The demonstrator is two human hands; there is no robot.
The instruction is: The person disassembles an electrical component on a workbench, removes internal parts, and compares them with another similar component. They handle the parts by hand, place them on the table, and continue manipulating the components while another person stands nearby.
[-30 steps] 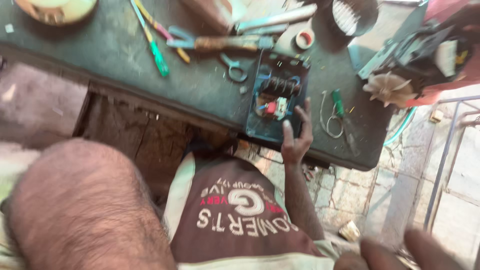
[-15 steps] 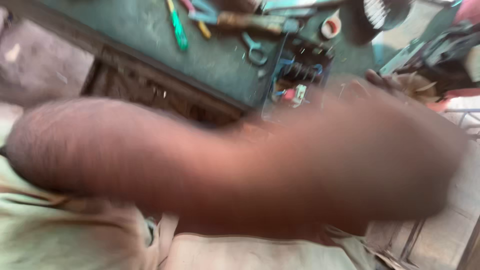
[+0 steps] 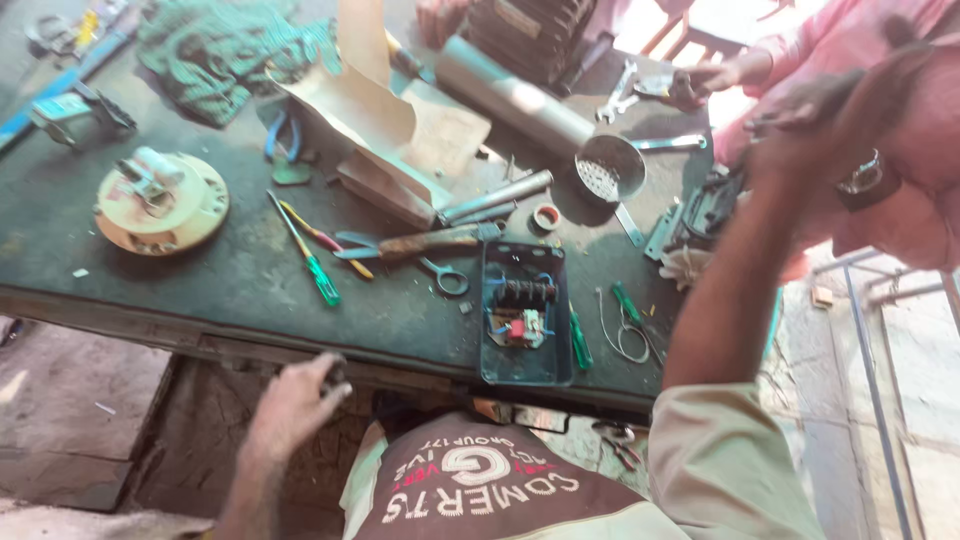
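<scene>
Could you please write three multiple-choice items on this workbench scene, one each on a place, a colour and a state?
1. Where does the open blue switch box lie?
A. at the near edge of the green workbench
B. on the floor
C. on the round cream plate

2. What colour is the handle of the screwdriver left of the scissors?
A. black
B. green
C. white

3. How is the person's left hand?
A. holding the scissors
B. flat on the box
C. curled by the bench's front edge, below the top

Answers: 1 A, the box sits just above the bench's front rim. 2 B, its handle is bright green. 3 C, the fingers bend at the edge, with no tool seen in them.
</scene>
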